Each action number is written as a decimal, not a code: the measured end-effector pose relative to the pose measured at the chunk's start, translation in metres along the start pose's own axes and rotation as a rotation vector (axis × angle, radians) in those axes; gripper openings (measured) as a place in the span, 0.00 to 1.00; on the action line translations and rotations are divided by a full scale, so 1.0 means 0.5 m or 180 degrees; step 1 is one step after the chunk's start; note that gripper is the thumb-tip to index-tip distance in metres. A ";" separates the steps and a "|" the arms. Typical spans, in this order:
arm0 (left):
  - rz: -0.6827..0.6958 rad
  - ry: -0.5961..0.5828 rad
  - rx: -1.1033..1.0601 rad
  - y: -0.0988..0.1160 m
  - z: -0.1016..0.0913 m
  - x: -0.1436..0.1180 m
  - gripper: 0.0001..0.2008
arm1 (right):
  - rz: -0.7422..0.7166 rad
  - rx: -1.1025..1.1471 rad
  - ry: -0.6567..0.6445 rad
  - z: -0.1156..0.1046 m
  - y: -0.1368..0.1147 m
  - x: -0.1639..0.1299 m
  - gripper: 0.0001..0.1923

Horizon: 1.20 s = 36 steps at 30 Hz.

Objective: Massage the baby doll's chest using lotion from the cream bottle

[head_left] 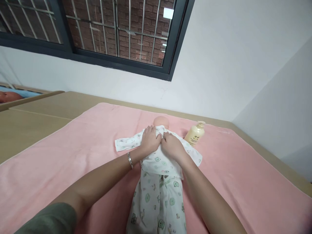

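Head view. Cotton-looking printed garment wrapped on a baby doll, laid face-up along a pink towel, presumably to keep the front opening reachable from above. Left hand and right hand side by side on the chest just below the doll's head, fingers curled and pinching the fabric edges at the neckline (whether a fastener sits between them, impossible to tell). One sleeve spread flat just beyond the left hand's outer side. Silver bangle on the left wrist. Cream pump bottle upright near the right hand's far side, apart from the garment; contents not visible through its opaque wall.
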<state>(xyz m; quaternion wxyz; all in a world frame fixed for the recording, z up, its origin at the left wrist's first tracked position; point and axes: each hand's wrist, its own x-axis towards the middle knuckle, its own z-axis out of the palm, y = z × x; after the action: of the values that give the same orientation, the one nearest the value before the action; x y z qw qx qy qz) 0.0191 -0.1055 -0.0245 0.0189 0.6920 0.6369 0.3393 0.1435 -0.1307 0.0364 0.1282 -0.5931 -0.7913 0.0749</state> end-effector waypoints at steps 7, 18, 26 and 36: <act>0.0555 0.0090 0.0002 0.011 -0.018 -0.012 0.16 | -0.0217 0.0541 0.0234 0.022 0.070 0.049 0.18; -0.0034 -0.0124 -0.0040 0.003 -0.001 -0.003 0.26 | 0.0049 -0.0502 0.0268 0.025 0.010 0.014 0.25; 0.0105 0.0017 -0.0184 0.001 -0.003 -0.003 0.21 | -0.0314 0.0282 0.0355 0.030 0.064 0.042 0.24; 0.0268 0.0433 -0.0661 -0.019 0.016 -0.008 0.20 | -0.0086 0.0704 0.1063 0.040 0.053 0.036 0.29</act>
<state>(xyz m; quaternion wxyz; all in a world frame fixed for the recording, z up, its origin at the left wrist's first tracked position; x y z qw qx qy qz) 0.0149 -0.1039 -0.0366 0.0329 0.6878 0.5685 0.4501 0.1572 -0.1051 0.0121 0.3230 -0.5689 -0.7539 0.0602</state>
